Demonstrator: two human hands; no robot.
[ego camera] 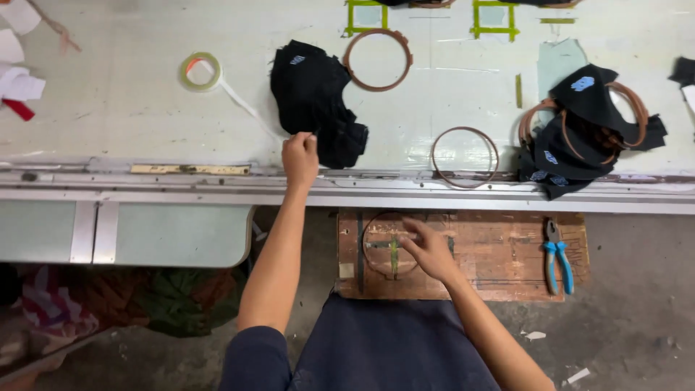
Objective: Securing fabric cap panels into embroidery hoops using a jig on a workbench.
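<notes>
While the person sits at the edge of a long pale green table, the left hand reaches forward over the metal rail along the table's front and pinches the near edge of a pile of black fabric pieces, thumb and fingertips closed on the cloth. The pile lies on the table just beyond that hand, with a small light blue patch showing on its upper piece. The right hand rests lower down on a worn wooden board set below the table's edge, its fingers spread flat and pressing on a thin hoop that lies on the board; it grasps nothing that can be made out, and motion blur hides the fingertips. On the same board, well to the right of that hand, lie pliers with blue handles. On the table, an empty brown hoop touches the upper right of the black pile, and another brown ring lies near the rail to the right. Farther right sits a heap of black pieces already stretched in hoops (several show the same blue patch). A roll of tape with a loose white tail lies left of the pile, and white scraps sit at the far left corner.
</notes>
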